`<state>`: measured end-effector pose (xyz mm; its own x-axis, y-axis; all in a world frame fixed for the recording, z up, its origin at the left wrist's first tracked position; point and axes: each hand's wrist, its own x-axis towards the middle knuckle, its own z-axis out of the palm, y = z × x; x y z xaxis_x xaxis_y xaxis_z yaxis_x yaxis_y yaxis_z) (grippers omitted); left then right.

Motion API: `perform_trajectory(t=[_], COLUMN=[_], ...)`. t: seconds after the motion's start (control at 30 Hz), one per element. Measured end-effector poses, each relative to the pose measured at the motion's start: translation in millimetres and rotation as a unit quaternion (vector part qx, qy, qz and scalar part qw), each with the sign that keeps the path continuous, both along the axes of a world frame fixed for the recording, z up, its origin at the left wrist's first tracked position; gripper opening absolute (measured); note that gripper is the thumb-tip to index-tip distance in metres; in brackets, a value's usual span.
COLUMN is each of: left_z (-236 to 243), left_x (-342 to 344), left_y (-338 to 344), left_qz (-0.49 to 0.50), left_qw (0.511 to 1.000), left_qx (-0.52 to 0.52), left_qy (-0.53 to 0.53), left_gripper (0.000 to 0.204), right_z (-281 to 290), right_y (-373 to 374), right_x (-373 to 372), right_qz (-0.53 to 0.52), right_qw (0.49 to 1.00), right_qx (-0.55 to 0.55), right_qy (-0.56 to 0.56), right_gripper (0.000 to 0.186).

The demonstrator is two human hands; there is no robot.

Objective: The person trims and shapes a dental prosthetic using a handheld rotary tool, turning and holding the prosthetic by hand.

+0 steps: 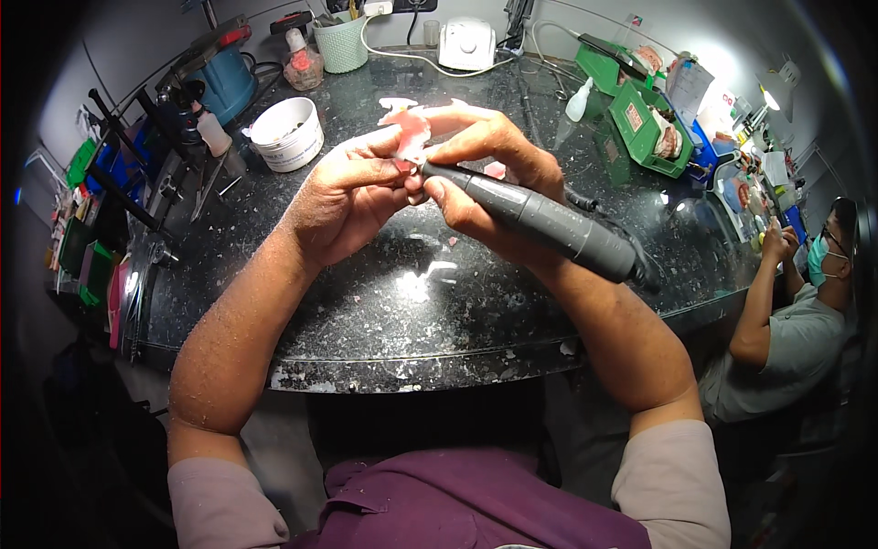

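My left hand (344, 203) pinches a thin pink denture piece (414, 135) with an irregular, partly whitish edge, held above the bench. My right hand (510, 156) is wrapped round a black rotary handpiece (549, 224), gripped like a pen and slanting down to the right. Its working tip meets the near end of the pink piece between both hands' fingertips; the fingers hide the exact contact. Some of the fingers of both hands touch or nearly touch. A small pink fragment (495, 170) shows behind the handpiece.
White dust covers the dark bench top (366, 339). A white tub (287, 134) stands left of my hands. Far back are a green-white basket (341, 46) and a white control box (466, 46) with a knob. Green boxes (631, 114) hold dental models. A masked person (796, 320) works at right.
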<state>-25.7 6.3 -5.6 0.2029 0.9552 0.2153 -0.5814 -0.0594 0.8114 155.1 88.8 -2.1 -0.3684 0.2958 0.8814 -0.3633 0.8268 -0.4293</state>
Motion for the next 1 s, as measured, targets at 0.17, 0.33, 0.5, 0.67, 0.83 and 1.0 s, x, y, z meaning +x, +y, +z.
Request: perform_trajectory(t=[0.17,0.33,0.5,0.67,0.83,1.0], left_z=[-5,-4,-6,-7,5,1], left_x=[2,7,11,16,4,9], left_y=[2,4,-1,8,4,2], left_qz=[0.026,0.001,0.052,0.188,0.247,0.296], left_qw=[1.0,1.0,0.998,0.973,0.929,0.916], left_qx=[0.002,0.003,0.017,-0.003,0.139,0.102], left_qy=[0.012,-0.005,0.034,0.137,0.237,0.249], left_gripper=[0.049,0.057,0.055,0.045,0.027,0.028], right_z=[7,9,0,2,4,2], right_y=[2,-8,-11,-5,-4,-2], right_x=[9,7,-2,4,3,2], right_qz=[0.063,-0.075,-0.023,-0.037,-0.064,-0.055], right_qw=[0.997,0.986,0.991,0.99,0.989,0.988], right_qx=[-0.045,-0.148,-0.116,-0.128,-0.13,-0.143], right_qy=[0.008,-0.001,-0.058,-0.034,-0.012,-0.005], right_gripper=[0.021,0.019,0.033,0.033,0.035,0.036])
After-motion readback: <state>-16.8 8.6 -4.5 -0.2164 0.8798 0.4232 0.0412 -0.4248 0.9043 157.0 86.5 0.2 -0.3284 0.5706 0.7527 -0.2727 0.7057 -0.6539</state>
